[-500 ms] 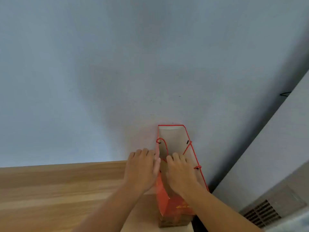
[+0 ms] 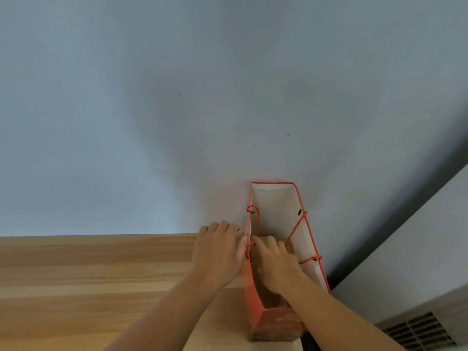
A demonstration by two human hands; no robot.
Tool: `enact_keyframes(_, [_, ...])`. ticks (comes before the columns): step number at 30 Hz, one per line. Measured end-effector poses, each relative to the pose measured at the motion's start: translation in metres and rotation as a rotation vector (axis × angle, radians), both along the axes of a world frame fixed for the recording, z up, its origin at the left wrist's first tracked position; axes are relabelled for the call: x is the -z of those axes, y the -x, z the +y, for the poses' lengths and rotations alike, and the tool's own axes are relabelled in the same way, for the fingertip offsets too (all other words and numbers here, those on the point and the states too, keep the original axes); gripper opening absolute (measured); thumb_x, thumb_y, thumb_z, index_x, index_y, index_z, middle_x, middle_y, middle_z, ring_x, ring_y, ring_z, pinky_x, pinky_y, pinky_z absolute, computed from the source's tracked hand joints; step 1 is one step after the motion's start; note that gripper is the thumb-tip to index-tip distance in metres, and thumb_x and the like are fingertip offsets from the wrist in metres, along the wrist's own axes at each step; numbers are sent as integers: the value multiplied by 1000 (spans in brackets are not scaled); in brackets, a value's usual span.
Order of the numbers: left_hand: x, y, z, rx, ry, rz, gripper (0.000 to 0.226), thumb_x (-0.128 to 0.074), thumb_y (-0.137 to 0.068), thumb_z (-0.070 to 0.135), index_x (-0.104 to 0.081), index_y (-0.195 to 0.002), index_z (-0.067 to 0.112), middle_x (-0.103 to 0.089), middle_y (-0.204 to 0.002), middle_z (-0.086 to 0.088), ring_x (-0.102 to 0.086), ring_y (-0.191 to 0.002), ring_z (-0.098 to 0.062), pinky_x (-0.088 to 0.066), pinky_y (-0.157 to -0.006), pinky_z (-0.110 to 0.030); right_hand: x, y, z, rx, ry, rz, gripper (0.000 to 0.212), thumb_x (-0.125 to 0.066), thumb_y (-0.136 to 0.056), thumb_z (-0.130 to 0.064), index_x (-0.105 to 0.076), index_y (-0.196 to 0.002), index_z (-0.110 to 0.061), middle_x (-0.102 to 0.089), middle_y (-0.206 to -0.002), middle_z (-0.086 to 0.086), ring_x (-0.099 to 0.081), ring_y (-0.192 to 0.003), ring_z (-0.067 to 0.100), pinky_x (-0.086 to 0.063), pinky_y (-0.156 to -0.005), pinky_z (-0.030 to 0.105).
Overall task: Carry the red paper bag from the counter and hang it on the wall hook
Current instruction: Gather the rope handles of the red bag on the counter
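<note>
My fingers (image 2: 272, 243) are reaching into the open bag (image 2: 276, 319), loosely spread, gathering its cord handles (image 2: 295, 230); my left hand (image 2: 217, 252) is lying flat, steadying the side. It's standing on the counter (image 2: 88, 274).

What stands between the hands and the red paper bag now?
Nothing visible. The left hand lies against the outer left side of the red paper bag, and the right hand reaches into its open top. No wall hook is in view.

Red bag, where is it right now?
In the head view the red bag stands open at the right end of the wooden counter, against the wall. The left hand is at its left side and the right hand reaches inside.
</note>
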State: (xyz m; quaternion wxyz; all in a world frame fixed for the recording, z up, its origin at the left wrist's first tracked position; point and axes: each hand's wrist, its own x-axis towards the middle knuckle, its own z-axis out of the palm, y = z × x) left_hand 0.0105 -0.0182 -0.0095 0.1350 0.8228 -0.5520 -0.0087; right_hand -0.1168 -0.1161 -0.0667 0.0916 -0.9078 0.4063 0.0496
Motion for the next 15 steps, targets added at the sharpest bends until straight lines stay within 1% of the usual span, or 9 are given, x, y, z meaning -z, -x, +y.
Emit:
enact_keyframes(4, [3, 3, -1, -1, -29, -22, 42, -35, -103, 48, -58, -129, 25, -65, -129, 4, -58, -119, -18, -42, -106, -36, 2, -1, -1, -39, -23, -35, 79, -72, -90, -20, -24, -151, -30, -46, -145, 8, -54, -125, 31, -57, -94, 43])
enact_keyframes(9, [5, 3, -5, 10, -22, -36, 41, -36, -102, 47, -60, -126, 25, -66, -126, 4, -59, -117, -18, -43, -104, -36, -6, 1, -1, -86, 5, -4, 58, -67, -92, -15, -40, -143, -23, -52, -137, 10, -57, -121, 31, -55, -93, 44])
enact_keyframes(11, [5, 4, -6, 14, -9, -35, 40, -37, -101, 47, -61, -124, 25, -67, -125, 4, -59, -116, -18, -44, -104, -37, -9, 2, 1, -93, 32, -20, 54, -65, -94, -15, -43, -142, -23, -56, -135, 9, -57, -122, 30, -55, -95, 44])
enact_keyframes(15, [3, 7, -8, 37, 6, -61, 37, -37, -99, 43, -63, -119, 24, -68, -118, 4, -61, -109, -19, -46, -98, -38, -18, 3, 2, -117, 68, 0, 51, -68, -92, -15, -49, -138, -22, -60, -132, 9, -58, -122, 29, -55, -97, 45])
